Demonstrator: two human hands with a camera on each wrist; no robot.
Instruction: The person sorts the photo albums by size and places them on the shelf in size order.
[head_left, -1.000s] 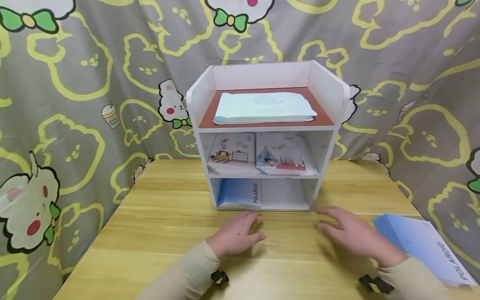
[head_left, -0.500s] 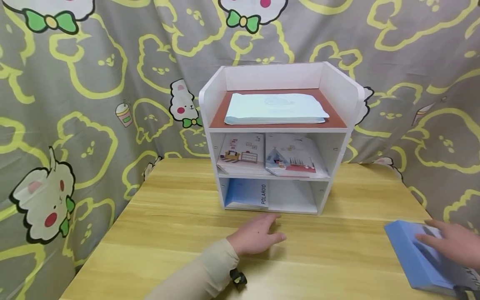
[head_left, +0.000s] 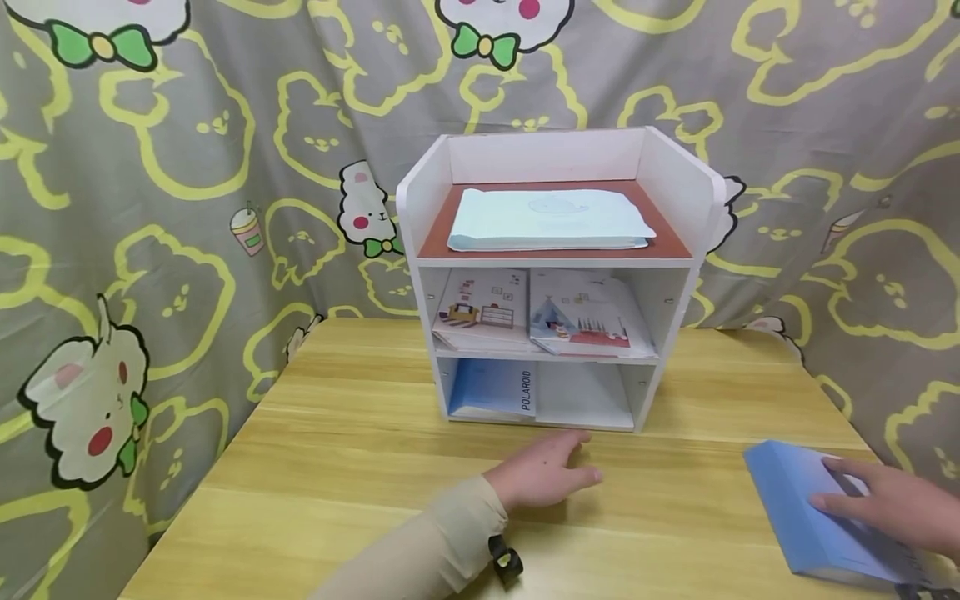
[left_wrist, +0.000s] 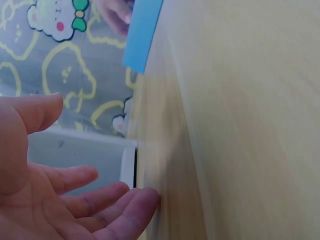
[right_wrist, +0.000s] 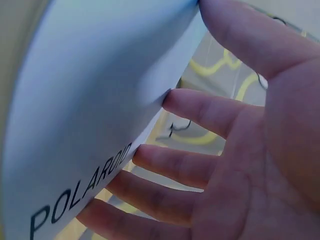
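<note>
In the head view my right hand (head_left: 888, 500) is at a thick blue-and-white book (head_left: 780, 508) at the table's right side. The right wrist view shows the book's pale cover (right_wrist: 90, 110), lettered POLAROID, with fairly straight fingers touching its long edge and the thumb tip near its upper end. My left hand (head_left: 540, 473) holds nothing; it hovers low over the table, in front of the shelf, with fingers extended. The left wrist view shows its open palm (left_wrist: 45, 200) near the tabletop, the book's blue spine (left_wrist: 142, 37) beyond.
A white three-level shelf (head_left: 678, 333) stands at the back of the wooden table (head_left: 322, 492). Pale books (head_left: 551, 217) lie on top, illustrated books (head_left: 592, 317) fill the middle level. A blue POLAROID book (head_left: 491, 387) lies bottom left. Patterned curtain (head_left: 187, 275) hangs behind.
My right hand has moved from before the shelf rightward to the blue book, which has since shifted slightly left. My left hand has drifted to the right.
</note>
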